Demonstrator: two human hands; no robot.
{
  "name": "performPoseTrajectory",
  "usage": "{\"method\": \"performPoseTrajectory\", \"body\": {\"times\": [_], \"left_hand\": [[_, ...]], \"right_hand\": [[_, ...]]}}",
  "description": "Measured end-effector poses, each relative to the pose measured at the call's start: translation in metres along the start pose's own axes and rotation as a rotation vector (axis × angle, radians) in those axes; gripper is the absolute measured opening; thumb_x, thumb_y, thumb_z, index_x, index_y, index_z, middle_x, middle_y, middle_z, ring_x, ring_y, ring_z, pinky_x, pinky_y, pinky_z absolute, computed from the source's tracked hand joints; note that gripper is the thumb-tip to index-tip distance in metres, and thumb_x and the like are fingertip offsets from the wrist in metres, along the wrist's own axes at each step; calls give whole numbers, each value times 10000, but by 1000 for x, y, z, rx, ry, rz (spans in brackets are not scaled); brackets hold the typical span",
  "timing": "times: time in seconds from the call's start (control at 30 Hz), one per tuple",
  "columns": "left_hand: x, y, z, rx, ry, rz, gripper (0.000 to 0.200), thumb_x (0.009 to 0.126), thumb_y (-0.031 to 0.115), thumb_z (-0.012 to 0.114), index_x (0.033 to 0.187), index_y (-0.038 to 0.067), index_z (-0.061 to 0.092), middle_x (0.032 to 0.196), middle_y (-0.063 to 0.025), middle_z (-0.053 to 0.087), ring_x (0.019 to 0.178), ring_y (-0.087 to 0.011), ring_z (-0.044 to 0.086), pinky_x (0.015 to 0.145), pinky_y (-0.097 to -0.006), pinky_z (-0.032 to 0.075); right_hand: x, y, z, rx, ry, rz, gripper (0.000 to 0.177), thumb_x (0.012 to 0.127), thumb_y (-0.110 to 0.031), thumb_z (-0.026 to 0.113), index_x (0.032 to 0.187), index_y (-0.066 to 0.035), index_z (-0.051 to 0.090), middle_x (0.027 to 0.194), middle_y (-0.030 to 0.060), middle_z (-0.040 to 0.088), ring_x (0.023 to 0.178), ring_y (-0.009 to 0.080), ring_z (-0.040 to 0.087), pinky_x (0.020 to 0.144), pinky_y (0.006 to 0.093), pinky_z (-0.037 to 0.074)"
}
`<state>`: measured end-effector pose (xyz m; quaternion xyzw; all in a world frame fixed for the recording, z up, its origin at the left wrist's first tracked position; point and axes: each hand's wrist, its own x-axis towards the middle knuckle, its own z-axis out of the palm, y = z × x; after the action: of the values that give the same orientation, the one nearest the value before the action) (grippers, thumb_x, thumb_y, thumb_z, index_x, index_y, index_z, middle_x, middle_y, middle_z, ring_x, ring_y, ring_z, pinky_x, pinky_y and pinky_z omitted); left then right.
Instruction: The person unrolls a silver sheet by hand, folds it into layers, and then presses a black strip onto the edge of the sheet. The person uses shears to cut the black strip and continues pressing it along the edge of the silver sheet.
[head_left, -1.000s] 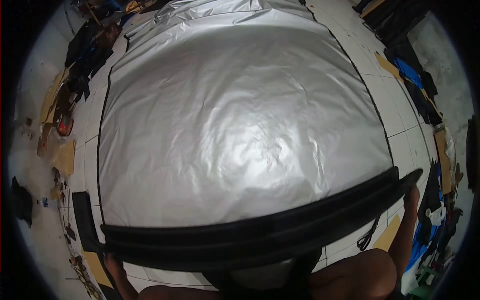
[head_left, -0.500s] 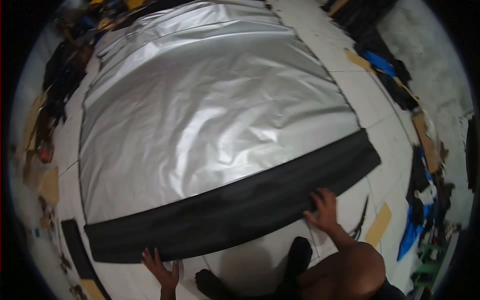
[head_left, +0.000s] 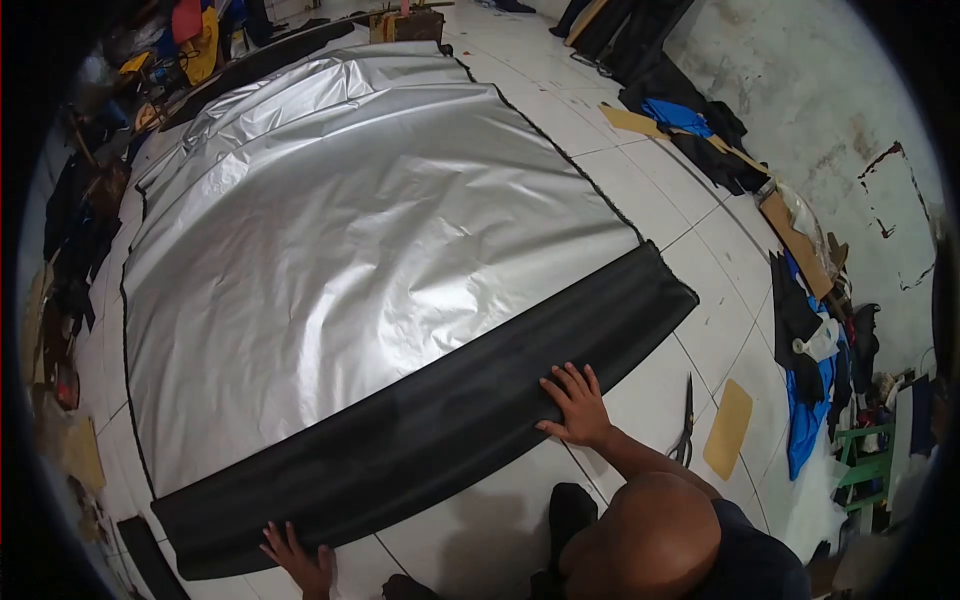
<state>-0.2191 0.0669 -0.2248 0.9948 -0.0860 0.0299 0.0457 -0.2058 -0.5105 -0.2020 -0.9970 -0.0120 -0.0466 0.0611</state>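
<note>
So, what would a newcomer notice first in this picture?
The big silver sheet spread over the white tiled floor fills most of the view. Along its near edge lies a long black strip, with the right hand flat on it and the left hand at its left end. Scissors lie on the tiles just right of the right hand.
</note>
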Motion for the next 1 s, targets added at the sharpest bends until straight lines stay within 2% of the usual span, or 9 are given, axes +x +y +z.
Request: {"method": "performPoseTrajectory", "body": {"times": [0.43, 0.57, 0.63, 0.77, 0.8, 0.83, 0.9, 0.93, 1.0], "left_hand": [[42, -2, 8, -54, -204, -76, 717, 859, 464, 454, 1395, 17, 294, 1477, -249, 123, 1378, -411, 70, 1087, -559, 20], [43, -1, 0, -95, -243, -85, 690, 872, 431, 460, 1388, 1, 300, 1468, -249, 152, 1374, -402, 89, 1098, -528, 41], [38, -11, 2, -154, 6, -171, 622, 852, 300, 529, 1366, 7, 337, 1436, -248, 235, 1347, -390, 187, 1093, -503, 119], [-8, -101, 40, -337, 438, -639, 453, 889, 184, 527, 1272, -34, 425, 1273, -183, 477, 1167, -342, 464, 973, -462, 380], [-11, -86, 4, -595, 258, -919, 685, 844, 504, 557, 1341, 57, 405, 1317, -301, 389, 1179, -456, 405, 990, -545, 317], [-24, -108, 23, -534, 407, -1039, 650, 858, 479, 555, 1283, -1, 450, 1131, -288, 538, 1023, -393, 533, 853, -454, 458], [-73, -223, 93, -786, 130, -836, 510, 900, 369, 502, 1245, -6, 481, 958, -209, 615, 840, -303, 594, 673, -404, 500], [-73, -239, 101, -1113, 83, -805, 443, 914, 298, 477, 1255, 15, 479, 915, -173, 624, 762, -264, 592, 623, -383, 497], [-49, -227, 87, -979, 33, -974, 406, 910, 278, 497, 1188, -18, 520, 894, -158, 613, 759, -237, 567, 653, -336, 494]], "right_hand": [[42, 5, 29, 34, -163, 76, 780, 840, -669, 374, 1415, -148, 293, 1473, 175, 206, 1384, 343, 116, 1109, 526, 44], [43, 8, 14, 76, -128, 50, 721, 855, -602, 442, 1380, -121, 328, 1423, 200, 274, 1343, 351, 220, 1082, 525, 144], [41, 11, -6, 194, -68, 82, 679, 859, -564, 480, 1323, -79, 385, 1375, 210, 342, 1302, 344, 307, 1049, 512, 240], [-1, 29, -9, 283, 107, 710, 581, 829, -469, 602, 1121, 10, 453, 1000, 201, 572, 942, 328, 577, 814, 460, 450], [-14, 32, -13, 336, 57, 879, 563, 824, -450, 623, 1076, 25, 455, 887, 189, 588, 842, 317, 601, 739, 452, 482], [-22, 34, -16, 388, 9, 1050, 549, 819, -430, 644, 1031, 40, 457, 774, 176, 605, 741, 306, 626, 664, 444, 513], [-29, 47, -2, 738, 96, 1235, 552, 800, -392, 682, 1036, 52, 453, 679, 140, 575, 641, 262, 614, 570, 392, 518], [-27, 58, 5, 919, 149, 1318, 555, 791, -373, 701, 1038, 57, 451, 631, 123, 560, 592, 241, 608, 522, 367, 521], [-18, 67, 15, 1190, 386, 1352, 492, 811, -336, 687, 1016, 55, 470, 638, 100, 542, 533, 181, 565, 464, 303, 513]]}}
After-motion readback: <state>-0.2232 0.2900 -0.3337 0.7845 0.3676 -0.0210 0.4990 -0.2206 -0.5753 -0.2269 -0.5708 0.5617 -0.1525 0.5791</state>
